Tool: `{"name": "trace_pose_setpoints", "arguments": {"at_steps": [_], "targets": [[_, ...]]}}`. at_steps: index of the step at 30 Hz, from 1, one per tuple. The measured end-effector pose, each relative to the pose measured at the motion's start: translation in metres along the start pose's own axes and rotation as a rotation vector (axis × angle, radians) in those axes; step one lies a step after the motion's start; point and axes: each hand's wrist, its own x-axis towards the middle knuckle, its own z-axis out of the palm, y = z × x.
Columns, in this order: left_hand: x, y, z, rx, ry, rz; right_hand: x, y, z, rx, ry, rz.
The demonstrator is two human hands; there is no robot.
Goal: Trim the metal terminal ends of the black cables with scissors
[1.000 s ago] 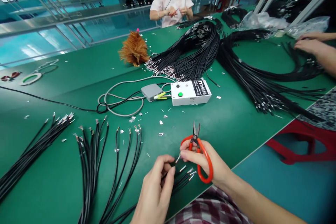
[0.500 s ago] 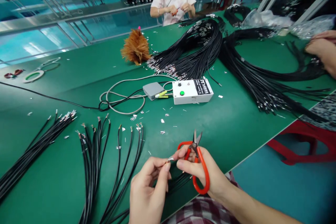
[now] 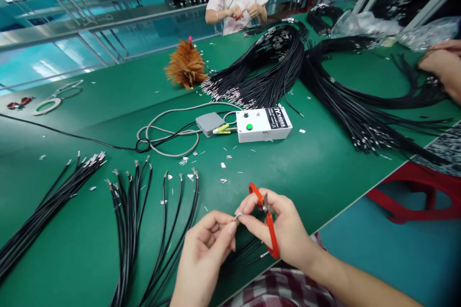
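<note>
beneath both hands (image 3: 209, 244) (image 3: 275, 230), a green tabletop (image 3: 201, 268) holds foil scraps (image 3: 223, 181).

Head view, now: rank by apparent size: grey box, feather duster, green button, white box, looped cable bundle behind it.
1. Cable bundle
2. White box and feather duster: too close to rank; box wider, duster taller
3. Grey box
4. Green button

Decent gap ahead of my right fingers (image 3: 254, 225), left's kinda jammed
There's a lane over the tabletop (image 3: 306, 172) up to the white box (image 3: 262, 127); the big cable fan (image 3: 347, 115) hems it in farther right, loose black cables (image 3: 187, 211) crowd the left.
</note>
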Motion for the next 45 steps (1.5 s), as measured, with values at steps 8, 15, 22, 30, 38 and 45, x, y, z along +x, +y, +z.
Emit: {"name": "trace_pose_setpoints", "arguments": {"at_steps": [8,15,22,30,38,45], "targets": [[-0.003,0.010,-0.006,-0.198,0.064,-0.054,-0.002,0.000,-0.018,-0.541,-0.181,0.124],[-0.001,0.008,-0.004,-0.214,0.060,-0.061,0.002,-0.012,-0.011,-0.758,-0.285,0.069],[-0.003,0.014,-0.002,-0.228,0.060,-0.091,0.011,-0.010,-0.016,-0.578,-0.432,0.255],[-0.001,0.016,-0.003,-0.189,0.011,-0.094,0.023,-0.012,-0.024,-0.352,-0.631,0.391],[0.000,0.011,-0.003,-0.198,0.031,-0.111,0.019,-0.021,-0.021,-0.548,-0.488,0.313],[-0.004,0.011,-0.006,-0.236,0.024,-0.100,0.018,-0.019,-0.019,-0.649,-0.449,0.264]]}}
